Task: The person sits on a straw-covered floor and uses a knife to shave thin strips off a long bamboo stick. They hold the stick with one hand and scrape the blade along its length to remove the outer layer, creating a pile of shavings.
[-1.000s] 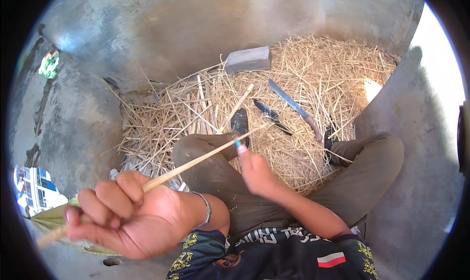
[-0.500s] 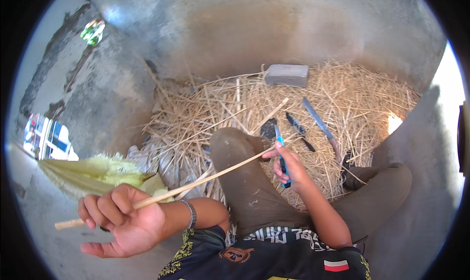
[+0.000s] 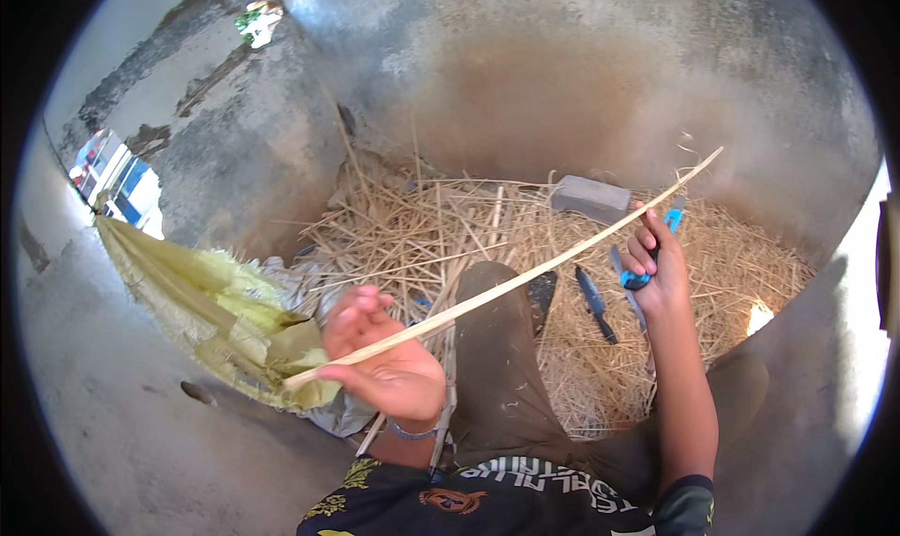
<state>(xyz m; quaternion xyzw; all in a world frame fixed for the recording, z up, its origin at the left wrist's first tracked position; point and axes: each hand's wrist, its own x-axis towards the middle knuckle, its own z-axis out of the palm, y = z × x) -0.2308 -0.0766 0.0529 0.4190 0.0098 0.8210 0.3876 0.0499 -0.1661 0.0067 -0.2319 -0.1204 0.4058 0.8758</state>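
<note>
A long thin bamboo strip [image 3: 525, 278] runs slantwise across the view, from low on the left to high on the right, above the person's bent knee [image 3: 497, 349] and a bed of straw [image 3: 422, 241]. The left hand [image 3: 384, 363] lies palm-up under the strip's lower end, fingers half spread and not gripping, so the strip simply rests across it. The right hand [image 3: 656, 269] is curled tightly around a blue-handled knife [image 3: 656, 245] and meets the strip near its upper end; whether it also pinches the strip is hard to tell.

The strip looks very light and springy. It bows a little along its length, so it will likely flex and whip if held only at one end. Its edges may be sharp and splintery, and so thin a strip could snap if bent hard. A hold at two well-separated points, much as now, seems safest.

Counted: one strip in hand; one knife in the right hand; two more dark blades [image 3: 595, 302] lying on the straw beside the knee; one grey block [image 3: 591, 199] farther back; one yellowish sack [image 3: 216, 311] on the concrete floor [image 3: 122, 442] at the left.
</note>
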